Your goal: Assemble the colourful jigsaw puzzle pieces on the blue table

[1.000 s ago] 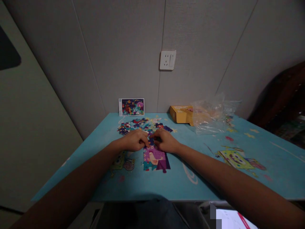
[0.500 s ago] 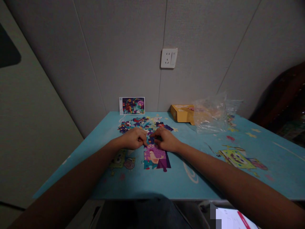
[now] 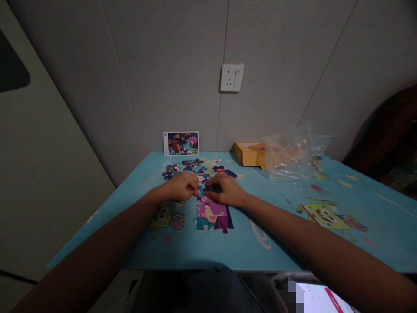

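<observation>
Both hands rest on the blue table [image 3: 260,256], knuckles up, fingers curled and pointing toward each other. The left hand [image 3: 180,187] and right hand [image 3: 226,191] meet over the top edge of the joined puzzle section [image 3: 213,214], which lies flat at the table's middle; their fingertips touch the pieces there, but in this dim light I cannot tell whether either hand actually pinches a piece. Just beyond the hands lies a scatter of loose puzzle pieces [image 3: 195,166]. A picture card [image 3: 181,143] leans against the wall, with a yellow box [image 3: 250,153] and crumpled clear plastic bag [image 3: 291,152] further right
</observation>
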`<state>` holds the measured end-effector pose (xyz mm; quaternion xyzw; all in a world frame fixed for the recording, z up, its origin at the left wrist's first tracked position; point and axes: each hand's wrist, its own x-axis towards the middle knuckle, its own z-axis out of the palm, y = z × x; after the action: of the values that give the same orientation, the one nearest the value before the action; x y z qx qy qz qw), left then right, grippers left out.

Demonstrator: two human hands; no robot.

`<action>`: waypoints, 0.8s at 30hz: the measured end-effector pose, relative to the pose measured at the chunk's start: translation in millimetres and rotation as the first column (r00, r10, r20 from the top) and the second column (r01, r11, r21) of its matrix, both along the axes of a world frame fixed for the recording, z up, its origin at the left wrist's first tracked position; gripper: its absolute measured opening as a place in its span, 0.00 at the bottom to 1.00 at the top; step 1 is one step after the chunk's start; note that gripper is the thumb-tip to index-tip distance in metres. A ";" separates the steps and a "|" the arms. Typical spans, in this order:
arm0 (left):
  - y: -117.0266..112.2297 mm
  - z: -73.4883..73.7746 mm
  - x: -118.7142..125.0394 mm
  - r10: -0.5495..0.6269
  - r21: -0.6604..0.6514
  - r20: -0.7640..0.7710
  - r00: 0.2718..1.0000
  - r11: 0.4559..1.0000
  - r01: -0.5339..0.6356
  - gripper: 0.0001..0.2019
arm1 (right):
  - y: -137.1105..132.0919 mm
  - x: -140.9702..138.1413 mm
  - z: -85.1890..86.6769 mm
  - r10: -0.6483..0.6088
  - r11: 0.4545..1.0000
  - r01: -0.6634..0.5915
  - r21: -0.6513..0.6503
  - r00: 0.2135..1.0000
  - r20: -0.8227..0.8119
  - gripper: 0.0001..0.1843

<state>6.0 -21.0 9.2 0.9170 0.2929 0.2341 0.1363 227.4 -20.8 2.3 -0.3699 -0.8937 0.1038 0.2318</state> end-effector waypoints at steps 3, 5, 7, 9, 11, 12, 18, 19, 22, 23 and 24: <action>-2.7 3.0 0.0 0.036 0.029 -0.030 0.999 0.999 -0.035 0.17 | -2.3 0.3 1.5 -0.011 1.000 0.011 0.002 1.000 0.026 0.16; -4.8 5.3 -0.4 0.072 0.061 -0.040 0.997 0.996 -0.070 0.17 | -4.3 1.0 3.5 -0.022 1.000 0.020 0.024 0.998 0.062 0.16; -6.6 7.0 -0.8 0.073 0.064 -0.022 0.997 0.995 -0.072 0.17 | -6.0 1.0 5.2 -0.048 0.998 0.043 0.044 0.994 0.102 0.16; -7.8 8.0 -0.7 0.015 0.004 -0.003 1.000 1.000 -0.015 0.16 | -6.5 0.0 5.7 -0.074 0.997 0.069 0.045 0.990 0.124 0.17; -8.7 8.2 -0.1 -0.061 -0.103 -0.005 0.998 0.993 0.061 0.16 | -5.8 -1.9 4.6 -0.096 0.995 0.093 0.029 0.988 0.124 0.16; -9.1 8.1 0.4 -0.088 -0.149 -0.008 0.996 0.985 0.086 0.16 | -5.1 -2.9 3.6 -0.107 0.994 0.105 0.021 0.988 0.114 0.16; -10.6 8.6 1.3 -0.093 -0.184 -0.019 0.995 0.979 0.088 0.17 | -2.4 -5.4 1.0 -0.044 0.996 0.029 -0.084 0.983 -0.177 0.13; -10.6 8.7 1.0 -0.094 -0.184 -0.018 0.995 0.979 0.089 0.17 | -2.0 -4.8 1.9 -0.035 0.992 0.004 -0.127 0.969 -0.245 0.11; -10.8 9.2 0.1 -0.097 -0.196 -0.016 0.995 0.976 0.092 0.17 | 1.1 -0.8 4.8 -0.043 0.967 -0.068 -0.245 0.905 -0.422 0.07; -10.8 9.4 -0.2 -0.094 -0.205 -0.016 0.995 0.975 0.089 0.17 | 3.0 1.5 5.4 -0.052 0.959 -0.084 -0.271 0.886 -0.460 0.08; -11.0 9.6 -0.4 -0.091 -0.216 -0.016 0.996 0.973 0.085 0.17 | 5.2 4.2 5.6 -0.067 0.951 -0.090 -0.295 0.875 -0.480 0.10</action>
<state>5.6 -32.0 18.8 0.9118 0.2773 0.1830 0.2412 231.6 -15.6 7.9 -0.3582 -0.7819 0.3327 0.3869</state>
